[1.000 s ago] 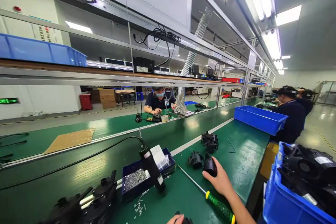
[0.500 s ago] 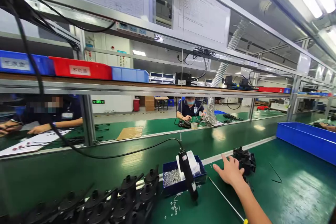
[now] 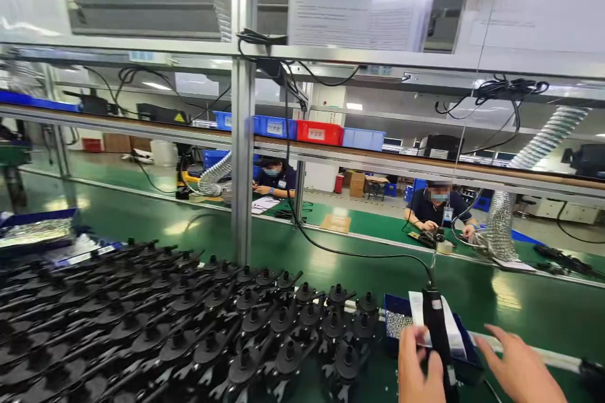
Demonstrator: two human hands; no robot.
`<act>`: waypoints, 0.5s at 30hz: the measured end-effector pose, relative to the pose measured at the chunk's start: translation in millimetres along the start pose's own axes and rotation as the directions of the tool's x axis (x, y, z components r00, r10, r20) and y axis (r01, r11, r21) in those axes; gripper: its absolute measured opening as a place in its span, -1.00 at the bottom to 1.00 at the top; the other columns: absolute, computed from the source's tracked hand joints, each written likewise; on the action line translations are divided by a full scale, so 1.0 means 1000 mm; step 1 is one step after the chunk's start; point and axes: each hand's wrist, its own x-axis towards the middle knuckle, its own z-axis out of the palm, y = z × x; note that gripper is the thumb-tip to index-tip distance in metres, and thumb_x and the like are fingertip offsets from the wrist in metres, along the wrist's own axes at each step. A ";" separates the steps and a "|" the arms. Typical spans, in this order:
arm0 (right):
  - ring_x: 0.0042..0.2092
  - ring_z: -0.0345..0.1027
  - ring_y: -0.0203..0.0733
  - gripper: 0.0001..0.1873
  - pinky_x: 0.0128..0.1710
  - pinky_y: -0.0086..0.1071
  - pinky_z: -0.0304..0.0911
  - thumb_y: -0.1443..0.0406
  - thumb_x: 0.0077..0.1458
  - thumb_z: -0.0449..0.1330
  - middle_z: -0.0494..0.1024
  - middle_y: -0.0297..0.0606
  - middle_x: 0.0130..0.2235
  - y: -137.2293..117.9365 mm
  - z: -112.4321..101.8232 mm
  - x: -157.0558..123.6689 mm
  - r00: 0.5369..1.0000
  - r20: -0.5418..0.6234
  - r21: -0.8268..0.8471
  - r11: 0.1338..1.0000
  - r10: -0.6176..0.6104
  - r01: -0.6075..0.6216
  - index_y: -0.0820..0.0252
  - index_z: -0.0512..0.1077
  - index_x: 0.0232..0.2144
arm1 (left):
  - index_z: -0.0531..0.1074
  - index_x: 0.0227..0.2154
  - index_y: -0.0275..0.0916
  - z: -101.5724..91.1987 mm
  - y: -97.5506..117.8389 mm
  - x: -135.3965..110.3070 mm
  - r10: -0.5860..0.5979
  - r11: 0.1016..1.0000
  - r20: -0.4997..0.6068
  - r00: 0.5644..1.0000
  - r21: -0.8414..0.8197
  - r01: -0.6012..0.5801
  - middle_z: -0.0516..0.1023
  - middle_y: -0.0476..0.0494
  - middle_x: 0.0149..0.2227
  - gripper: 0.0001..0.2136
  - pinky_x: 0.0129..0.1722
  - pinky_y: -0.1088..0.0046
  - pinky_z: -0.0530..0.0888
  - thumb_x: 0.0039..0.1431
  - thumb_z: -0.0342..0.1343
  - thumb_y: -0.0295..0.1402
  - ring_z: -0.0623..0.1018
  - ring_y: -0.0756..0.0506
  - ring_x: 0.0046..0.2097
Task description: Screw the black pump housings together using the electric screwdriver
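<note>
My left hand (image 3: 418, 368) is just left of a hanging black electric screwdriver (image 3: 438, 334), in front of a blue bin (image 3: 392, 343). Its fingers are half curled with a gap to the thumb, and nothing clear shows between them. Small metal screws (image 3: 397, 322) and a white plastic bag (image 3: 454, 330) lie in this bin. On the bin's right side, my right hand (image 3: 520, 365) is held with thumb and fingers apart, holding nothing. Many identical black parts with upright stubs (image 3: 289, 359) stand in rows left of my hands.
A metal post (image 3: 243, 164) rises behind the black parts and carries a shelf with blue and red bins (image 3: 319, 133). Another blue bin (image 3: 38, 236) stands far left. Two co-workers (image 3: 437, 204) sit across the bench. A dark object (image 3: 593, 378) sits at the right edge.
The view has swung left, showing far more of the black parts. My left hand has come into view by the screwdriver. My right hand has left the black assembly and is nearer the bin.
</note>
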 end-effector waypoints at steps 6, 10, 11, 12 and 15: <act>-0.13 0.68 0.24 -0.61 -0.08 -0.06 0.51 0.07 0.24 0.18 0.73 -0.06 -0.26 -0.064 0.001 0.038 0.994 0.034 0.245 0.965 -0.107 0.096 0.15 0.65 -0.08 | 0.39 0.00 -0.22 0.020 0.003 0.096 -0.134 0.990 -0.404 0.905 -0.098 0.102 0.44 -0.36 0.13 -0.59 0.33 0.20 0.32 0.10 0.08 -0.68 0.48 -0.27 0.22; -0.37 0.59 -0.03 -0.70 -0.28 -0.21 0.51 0.11 0.37 0.32 0.64 -0.28 -0.38 -0.073 0.020 0.041 0.985 0.095 0.387 0.917 -0.148 0.100 0.22 0.57 -0.03 | 0.40 -0.04 -0.21 0.017 -0.015 0.111 -0.154 0.983 -0.347 0.925 -0.145 0.110 0.49 -0.26 -0.04 -0.56 0.19 0.19 0.41 0.00 0.25 -0.64 0.55 -0.27 0.07; -0.39 0.56 -0.07 -0.70 -0.29 -0.23 0.51 0.12 0.40 0.33 0.63 -0.31 -0.37 -0.072 0.023 0.042 0.981 0.107 0.425 0.899 -0.162 0.102 0.24 0.56 -0.01 | 0.39 -0.02 -0.21 0.017 -0.020 0.115 -0.162 0.979 -0.318 0.934 -0.169 0.112 0.52 -0.21 -0.08 -0.52 0.11 0.22 0.45 -0.03 0.30 -0.61 0.58 -0.25 0.00; -0.39 0.55 -0.10 -0.70 -0.30 -0.25 0.51 0.13 0.43 0.33 0.62 -0.32 -0.36 -0.069 0.024 0.043 0.977 0.117 0.461 0.881 -0.177 0.105 0.26 0.55 0.00 | 0.38 0.01 -0.21 0.018 -0.025 0.118 -0.167 0.973 -0.285 0.944 -0.199 0.112 0.54 -0.17 -0.13 -0.47 0.03 0.26 0.48 -0.06 0.34 -0.58 0.61 -0.22 -0.08; -0.34 0.55 -0.11 -0.69 -0.26 -0.26 0.52 0.16 0.47 0.34 0.60 -0.33 -0.32 -0.055 0.016 0.046 0.968 0.114 0.549 0.826 -0.225 0.127 0.27 0.54 0.08 | 0.31 0.14 -0.24 0.022 -0.033 0.130 -0.157 0.941 -0.166 0.974 -0.324 0.096 0.58 -0.07 -0.27 -0.28 -0.22 0.36 0.49 -0.12 0.45 -0.40 0.61 -0.16 -0.28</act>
